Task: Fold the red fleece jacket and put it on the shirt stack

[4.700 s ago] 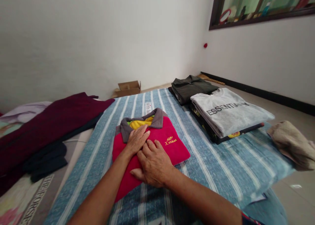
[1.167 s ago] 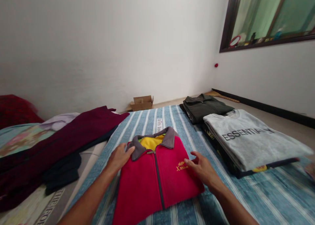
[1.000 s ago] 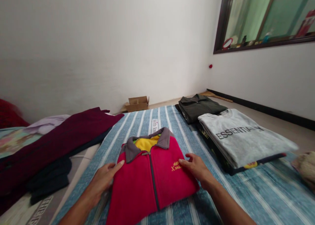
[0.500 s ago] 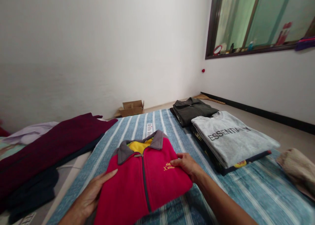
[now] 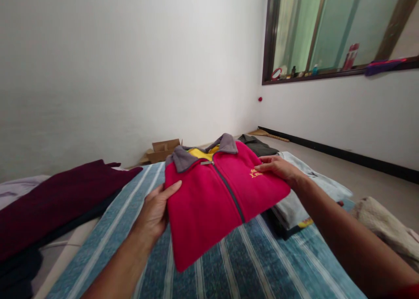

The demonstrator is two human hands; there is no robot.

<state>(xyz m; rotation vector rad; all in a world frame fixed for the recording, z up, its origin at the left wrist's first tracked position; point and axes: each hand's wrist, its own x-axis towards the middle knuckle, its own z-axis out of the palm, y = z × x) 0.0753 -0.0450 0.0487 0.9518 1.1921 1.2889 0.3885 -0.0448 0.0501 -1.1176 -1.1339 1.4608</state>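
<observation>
A folded red zip jacket (image 5: 203,203) with a grey collar, yellow lining and small yellow lettering is held up over the bed. My left hand (image 5: 155,211) grips its left edge, thumb on top and fingers hidden beneath. At the opposite side, my right hand (image 5: 278,170) pinches the jacket near the lettering, its lower fingers out of sight under the cloth. Behind the jacket and my right forearm lies a folded light grey sweatshirt (image 5: 317,174) on top of darker clothing. A folded dark jacket (image 5: 257,146) is farther back, partly covered.
Blue striped fabric (image 5: 209,264) covers the bed. Maroon clothing (image 5: 65,198) lies along the left over dark cloth. A cardboard box (image 5: 163,150) stands by the back wall. A beige cloth bundle (image 5: 386,225) is at the right. A window (image 5: 334,28) with small bottles on its sill is above.
Both hands have lifted the red jacket and carried it forward and right, so it now partly hides the dark jacket and grey sweatshirt. The view has turned slightly right.
</observation>
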